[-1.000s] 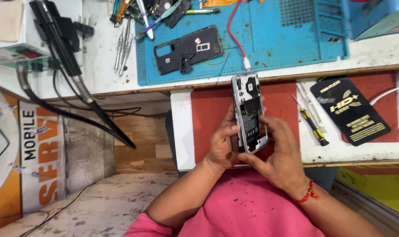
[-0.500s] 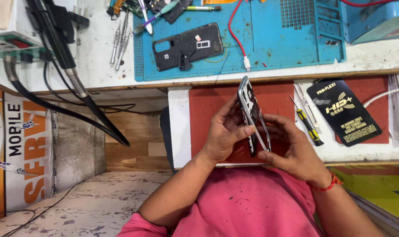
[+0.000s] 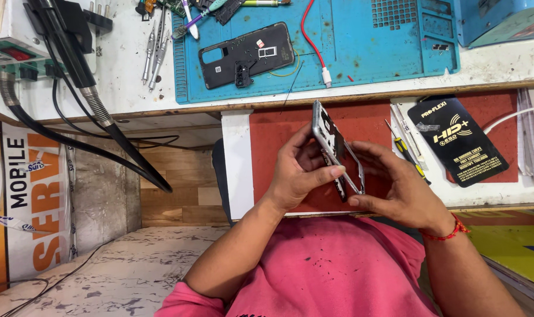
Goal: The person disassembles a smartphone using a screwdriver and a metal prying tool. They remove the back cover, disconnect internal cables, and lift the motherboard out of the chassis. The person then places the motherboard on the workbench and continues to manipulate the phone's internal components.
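Hands hold an opened phone (image 3: pixel 336 148) edge-on above the red mat (image 3: pixel 278 141): left hand (image 3: pixel 299 170) fingers closed around its left side, right hand (image 3: pixel 399 188) fingers gripping its lower edge. Back cover (image 3: pixel 245 54) lies on the desk (image 3: pixel 126 94).

Pink short-sleeved shirt (image 3: pixel 331 270), red thread bracelet (image 3: pixel 449 232) on right wrist

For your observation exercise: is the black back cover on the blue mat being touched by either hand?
No: the back cover lies alone, while both hands hold the phone.
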